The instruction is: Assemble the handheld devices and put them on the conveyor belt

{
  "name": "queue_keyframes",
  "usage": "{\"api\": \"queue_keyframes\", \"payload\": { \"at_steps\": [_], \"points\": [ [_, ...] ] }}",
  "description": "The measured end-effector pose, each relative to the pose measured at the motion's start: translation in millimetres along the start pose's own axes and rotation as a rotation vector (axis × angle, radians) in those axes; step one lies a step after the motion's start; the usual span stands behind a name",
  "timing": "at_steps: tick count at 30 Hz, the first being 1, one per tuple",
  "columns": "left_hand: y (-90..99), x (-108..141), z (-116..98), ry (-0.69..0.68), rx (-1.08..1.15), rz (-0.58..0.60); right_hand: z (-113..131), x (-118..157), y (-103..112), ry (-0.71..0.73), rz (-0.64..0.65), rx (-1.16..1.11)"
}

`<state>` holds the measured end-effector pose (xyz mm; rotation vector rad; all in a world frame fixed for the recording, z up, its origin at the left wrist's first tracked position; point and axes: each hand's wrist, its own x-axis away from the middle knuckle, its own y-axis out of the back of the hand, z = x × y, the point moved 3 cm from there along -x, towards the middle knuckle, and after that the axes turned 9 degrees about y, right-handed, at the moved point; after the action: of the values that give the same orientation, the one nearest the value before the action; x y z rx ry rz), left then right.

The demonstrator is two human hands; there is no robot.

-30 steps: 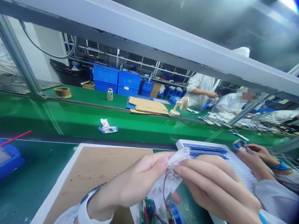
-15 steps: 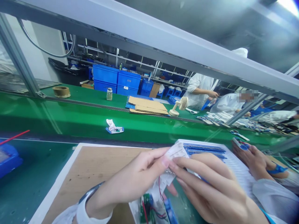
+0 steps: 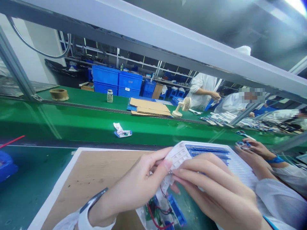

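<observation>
My left hand (image 3: pixel 130 191) and my right hand (image 3: pixel 213 188) both pinch a white plastic moulded piece (image 3: pixel 178 159) with a grid of small cells. Thin red wires run down from it to a green circuit board (image 3: pixel 153 209) and a blue plastic part (image 3: pixel 177 209), which hang below my hands in clear film. My fingers hide part of the white piece. Under my left hand lies a white-framed cardboard pad (image 3: pixel 96 169). My right hand covers the near part of a white tray (image 3: pixel 240 169) holding rows of blue components (image 3: pixel 207 151).
A co-worker's hands (image 3: pixel 255 156) hold a small blue-and-white item at the right. Beyond them runs a green conveyor belt (image 3: pixel 72 123) carrying a white packet (image 3: pixel 122 131). Cardboard sheets, a small fan, blue crates and other workers lie farther back. A grey beam crosses overhead.
The white piece has turned, showing more of its cells, and the board and wires have swung with it. The packet on the belt has moved right. The co-worker's hands have shifted.
</observation>
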<state>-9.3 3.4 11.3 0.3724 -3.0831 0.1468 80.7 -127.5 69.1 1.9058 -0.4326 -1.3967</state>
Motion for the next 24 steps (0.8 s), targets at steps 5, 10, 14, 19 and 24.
{"api": "queue_keyframes", "payload": {
  "at_steps": [5, 10, 14, 19, 24],
  "points": [
    [-3.1, -1.9, -1.4, 0.025, 0.130, 0.138, -2.9, -0.5, -0.1, -0.021, -0.014, -0.017],
    [-4.1, -2.2, -8.3, 0.057, 0.219, 0.257, -8.6, -4.6, 0.4, -0.020, 0.015, -0.109],
    [-4.1, -2.1, -8.6, 0.074, 0.235, 0.270, -11.9, -3.0, -0.8, -0.001, 0.002, -0.177],
    [-5.2, -0.9, -9.2, 0.056, 0.240, 0.273, -17.5, -2.1, -2.8, 0.004, 0.031, -0.211],
    [-5.4, 0.0, -10.7, 0.049, 0.225, 0.265, -14.2, -5.4, 1.8, 0.003, 0.041, -0.123]
  ]
}}
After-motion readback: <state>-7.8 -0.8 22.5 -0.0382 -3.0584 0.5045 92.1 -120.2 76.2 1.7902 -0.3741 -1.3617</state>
